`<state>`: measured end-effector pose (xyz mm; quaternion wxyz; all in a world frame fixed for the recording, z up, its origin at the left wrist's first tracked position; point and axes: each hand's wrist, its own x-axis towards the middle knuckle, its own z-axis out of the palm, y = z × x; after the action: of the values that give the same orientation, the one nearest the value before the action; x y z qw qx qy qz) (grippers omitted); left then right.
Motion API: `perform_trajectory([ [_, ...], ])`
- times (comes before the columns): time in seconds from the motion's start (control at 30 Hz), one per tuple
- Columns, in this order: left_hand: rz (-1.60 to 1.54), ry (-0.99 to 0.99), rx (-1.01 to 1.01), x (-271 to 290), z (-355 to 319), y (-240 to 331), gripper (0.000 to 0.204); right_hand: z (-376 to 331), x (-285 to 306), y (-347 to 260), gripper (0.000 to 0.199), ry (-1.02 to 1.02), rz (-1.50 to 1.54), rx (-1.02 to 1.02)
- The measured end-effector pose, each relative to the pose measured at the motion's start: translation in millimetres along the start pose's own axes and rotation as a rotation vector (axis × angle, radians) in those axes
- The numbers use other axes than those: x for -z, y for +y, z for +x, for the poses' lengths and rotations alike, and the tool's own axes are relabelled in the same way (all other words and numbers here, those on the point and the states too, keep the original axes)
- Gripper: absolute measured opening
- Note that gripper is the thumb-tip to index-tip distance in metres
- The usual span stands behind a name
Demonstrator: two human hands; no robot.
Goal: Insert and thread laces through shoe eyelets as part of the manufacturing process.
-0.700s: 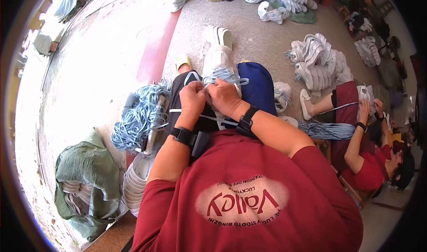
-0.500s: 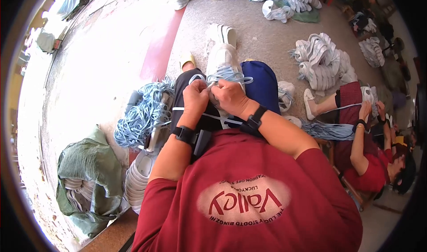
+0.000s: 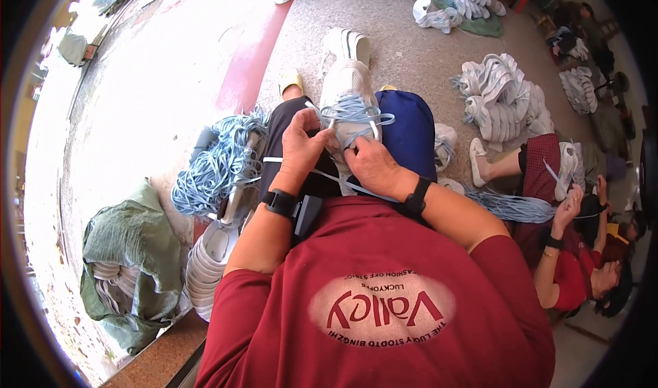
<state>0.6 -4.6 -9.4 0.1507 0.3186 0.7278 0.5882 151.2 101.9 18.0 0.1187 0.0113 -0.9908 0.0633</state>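
Note:
A white sneaker (image 3: pixel 354 79) lies across my lap between my knees, its toe pointing away. Light blue shoelace (image 3: pixel 353 107) crosses its front in loose loops. My left hand (image 3: pixel 301 144) is closed at the left side of the shoe's opening, its thumb and fingers pinching by the lace. On the other side, my right hand (image 3: pixel 375 165) is bent over the opening, with its fingertips pinched at a blue strip of lace by the tongue. Its fingertips are partly hidden. Another lace strand (image 3: pixel 322 173) runs below my hands across my dark trouser leg.
To my left lie a heap of blue laces (image 3: pixel 216 165), stacked white shoes (image 3: pixel 209 271) and a green sack (image 3: pixel 133 264). White shoes (image 3: pixel 504 100) are piled on the floor ahead right. A co-worker (image 3: pixel 576 271) sits at my right by a bundle of blue laces (image 3: pixel 510 205).
My hands have moved apart; the right one has come down toward the shoe's opening. The left hand's fingers have opened a little. The co-worker's hand has drawn back from a shoe, pulling lace.

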Motion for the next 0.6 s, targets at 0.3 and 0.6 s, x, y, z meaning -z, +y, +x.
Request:
perform_trajectory([
  [0.3,-0.581,0.040,0.259,22.0,1.6,15.0,0.025,-7.2,27.6,4.8,0.019,0.170,0.547,-0.331],
  [0.6,-1.101,0.130,0.391,38.3,7.1,-2.3,0.019,-19.2,64.2,15.1,0.029,0.515,1.331,-0.621],
])
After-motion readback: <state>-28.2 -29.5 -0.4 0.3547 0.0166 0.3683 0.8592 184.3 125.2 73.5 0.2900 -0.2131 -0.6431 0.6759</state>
